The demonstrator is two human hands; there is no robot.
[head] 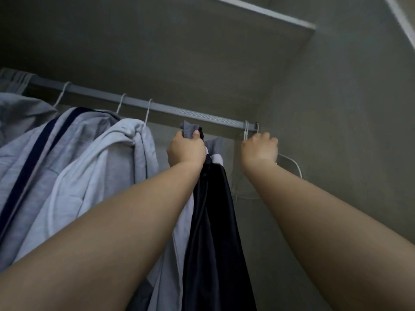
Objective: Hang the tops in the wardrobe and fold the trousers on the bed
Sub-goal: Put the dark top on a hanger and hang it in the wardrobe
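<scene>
A grey shelf (258,10) with a pale front edge runs overhead, well above both hands, slanting toward the upper right. The plain grey back wall (157,52) fills the space above and behind the hands, and a matching side wall (348,97) stands just to the right of the right hand. In the far top right corner, a pale strip of frame (402,16) cuts diagonally across.

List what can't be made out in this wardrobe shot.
- Head view: what the right hand grips; its fingers cover the white hangers at the rail.
- Head view: the dark top, gripped at its grey collar by the left hand; arm and bottom edge hide its shape.
- Head view: the grey tops, cut off by the left edge.
- The bed and trousers: out of frame.
</scene>
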